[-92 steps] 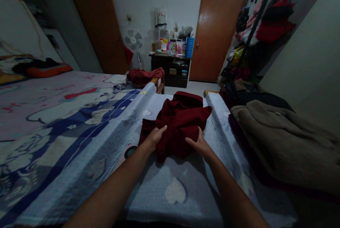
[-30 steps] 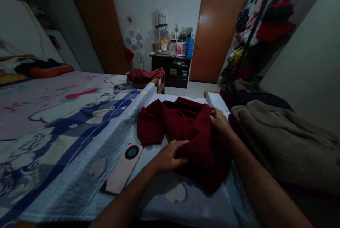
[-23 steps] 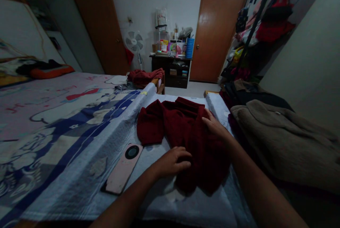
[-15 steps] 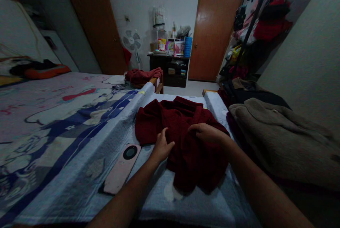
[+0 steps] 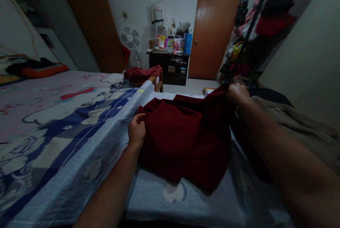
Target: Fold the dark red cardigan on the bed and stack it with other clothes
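Red cloth: a dark red cloth [image 5: 183, 139] lies spread on the bed, between the two hands. Its far right corner is lifted up off the bed. Its near edge hangs in loose folds close to the person.
Left hand: the left hand [image 5: 136, 131] is closed on the left edge of the red cloth, low down by the bed.
Right hand: the right hand [image 5: 237, 94] is closed tight on the far right corner of the red cloth and holds it up higher than the left hand.
Bed: the bed [image 5: 66, 143] has a pale cover with blue stripes and heart shapes. It goes under both hands and far out past the left hand.
Brown coat: a fuzzy brown coat [image 5: 305, 128] lies just past the right arm.
Red pile: another red bundle [image 5: 142, 73] sits far beyond the left hand, at the end of the bed.
Far away: a fan [image 5: 129, 38], a dark shelf [image 5: 170, 66] with small things on top, and a brown door [image 5: 209, 26] are well beyond both hands.
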`<action>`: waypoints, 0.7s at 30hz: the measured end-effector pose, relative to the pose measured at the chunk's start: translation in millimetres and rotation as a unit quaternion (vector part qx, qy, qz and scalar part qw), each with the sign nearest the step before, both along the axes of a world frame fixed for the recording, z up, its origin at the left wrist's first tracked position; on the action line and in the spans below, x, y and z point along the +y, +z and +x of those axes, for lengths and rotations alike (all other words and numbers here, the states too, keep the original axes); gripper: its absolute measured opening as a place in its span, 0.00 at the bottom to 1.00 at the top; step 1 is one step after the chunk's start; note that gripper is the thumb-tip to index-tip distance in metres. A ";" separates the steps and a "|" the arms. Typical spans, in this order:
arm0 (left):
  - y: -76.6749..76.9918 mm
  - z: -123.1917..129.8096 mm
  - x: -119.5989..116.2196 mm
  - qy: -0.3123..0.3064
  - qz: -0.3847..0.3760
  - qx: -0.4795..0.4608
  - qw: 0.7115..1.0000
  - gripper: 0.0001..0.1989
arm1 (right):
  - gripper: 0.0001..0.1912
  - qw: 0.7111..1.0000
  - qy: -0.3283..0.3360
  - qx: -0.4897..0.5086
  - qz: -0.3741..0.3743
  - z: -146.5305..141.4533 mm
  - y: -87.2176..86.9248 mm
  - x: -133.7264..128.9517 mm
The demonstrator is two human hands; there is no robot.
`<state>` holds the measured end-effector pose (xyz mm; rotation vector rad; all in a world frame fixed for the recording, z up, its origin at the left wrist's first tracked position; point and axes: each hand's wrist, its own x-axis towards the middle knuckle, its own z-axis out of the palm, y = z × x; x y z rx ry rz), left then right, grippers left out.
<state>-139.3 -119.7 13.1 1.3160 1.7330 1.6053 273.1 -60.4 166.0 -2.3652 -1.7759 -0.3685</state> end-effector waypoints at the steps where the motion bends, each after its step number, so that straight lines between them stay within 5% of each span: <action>1: 3.5 -5.5 1.6 0.031 0.006 0.061 0.998 0.20 | 0.23 1.000 -0.023 -0.014 0.015 1.1 -7.1 0.5; 5: 3.1 5.5 -10.8 0.037 -0.004 0.328 0.944 0.18 | 0.25 0.998 -0.027 -0.045 0.030 -15.9 -45.1 -4.1; 11: -22.4 52.2 -47.2 -0.242 -0.116 0.509 0.818 0.24 | 0.20 0.978 0.101 0.020 -0.182 -50.8 -101.5 -13.6; 14: -26.8 56.4 -53.6 -0.268 -0.143 0.551 0.777 0.30 | 0.20 0.975 0.075 0.016 -0.207 -46.9 -118.7 -16.4; 18: -7.0 51.3 -40.3 -0.300 -0.190 0.576 0.736 0.24 | 0.24 0.984 -0.030 -0.003 -0.174 -28.9 -125.4 -13.1; 21: 20.5 53.1 -10.6 -0.344 -0.262 0.565 0.703 0.17 | 0.19 0.994 -0.042 -0.009 -0.104 -26.3 -125.8 -2.3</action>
